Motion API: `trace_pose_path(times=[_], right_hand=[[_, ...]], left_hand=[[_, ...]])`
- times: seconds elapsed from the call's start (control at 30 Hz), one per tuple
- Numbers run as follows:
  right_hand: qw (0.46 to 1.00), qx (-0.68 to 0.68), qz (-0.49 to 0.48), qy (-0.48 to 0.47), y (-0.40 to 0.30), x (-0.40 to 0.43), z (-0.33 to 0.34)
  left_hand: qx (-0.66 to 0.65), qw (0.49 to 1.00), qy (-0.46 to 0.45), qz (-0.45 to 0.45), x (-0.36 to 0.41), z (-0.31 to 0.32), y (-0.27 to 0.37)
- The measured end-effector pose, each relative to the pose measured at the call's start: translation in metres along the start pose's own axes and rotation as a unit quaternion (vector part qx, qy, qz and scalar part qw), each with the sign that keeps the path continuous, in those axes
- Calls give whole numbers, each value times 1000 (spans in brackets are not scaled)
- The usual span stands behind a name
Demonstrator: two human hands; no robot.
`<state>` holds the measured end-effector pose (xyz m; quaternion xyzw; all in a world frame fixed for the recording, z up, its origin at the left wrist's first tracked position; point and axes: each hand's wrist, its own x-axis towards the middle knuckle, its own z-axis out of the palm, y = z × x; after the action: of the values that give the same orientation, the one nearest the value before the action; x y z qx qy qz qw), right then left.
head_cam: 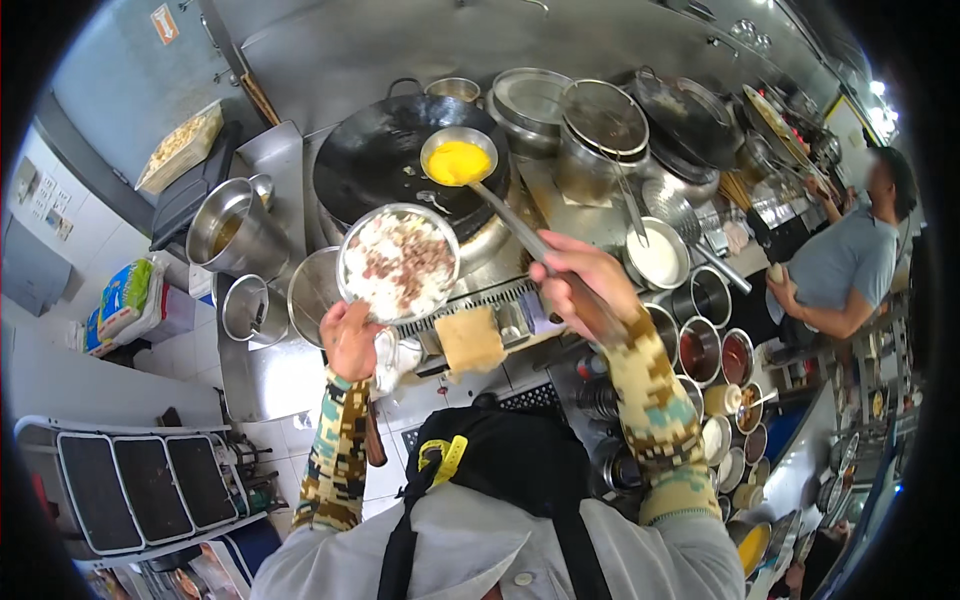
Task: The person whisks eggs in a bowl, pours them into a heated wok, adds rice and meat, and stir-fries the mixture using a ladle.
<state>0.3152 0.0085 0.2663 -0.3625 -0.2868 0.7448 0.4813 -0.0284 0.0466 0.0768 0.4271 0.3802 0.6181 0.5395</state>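
Observation:
My left hand (349, 341) grips the rim of a metal bowl (343, 279) in front of the wok. White rice (367, 247) topped with small brown-red pieces (409, 262) fills that bowl. The wooden handle of a ladle (517, 221) is in my right hand (581, 281). Its round metal cup, over the wok, holds bright yellow liquid (459, 163) that looks like beaten egg. Beneath it the large black wok (360, 161) sits on the range, with a few pale bits on its dark surface.
Steel pots (240, 229) stand left of the wok. A mesh strainer (604, 116) rests on a pot at right, near a bowl of white liquid (658, 255). Several sauce containers (699, 351) line the right side. A folded cloth (470, 339) lies at the range's front edge. Another person (836, 255) stands far right.

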Motion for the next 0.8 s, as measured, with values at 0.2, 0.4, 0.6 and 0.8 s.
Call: trace_pose_path(times=[0.2,0.4,0.6,0.8], right_hand=[[979,-189,4,79,32,137,-20],[894,-436,-64,87,56,161,-33],[749,-641,-152,75,54,138,-42],[708,-655,-264,2,78,132,-67]], left_hand=[[65,984,157,52,-42,-42,31],[5,968,251,8,-87,-78,43],[261,937,218,78,-92,-162,6],[-52,972,228,-13,-47,-109,43]])
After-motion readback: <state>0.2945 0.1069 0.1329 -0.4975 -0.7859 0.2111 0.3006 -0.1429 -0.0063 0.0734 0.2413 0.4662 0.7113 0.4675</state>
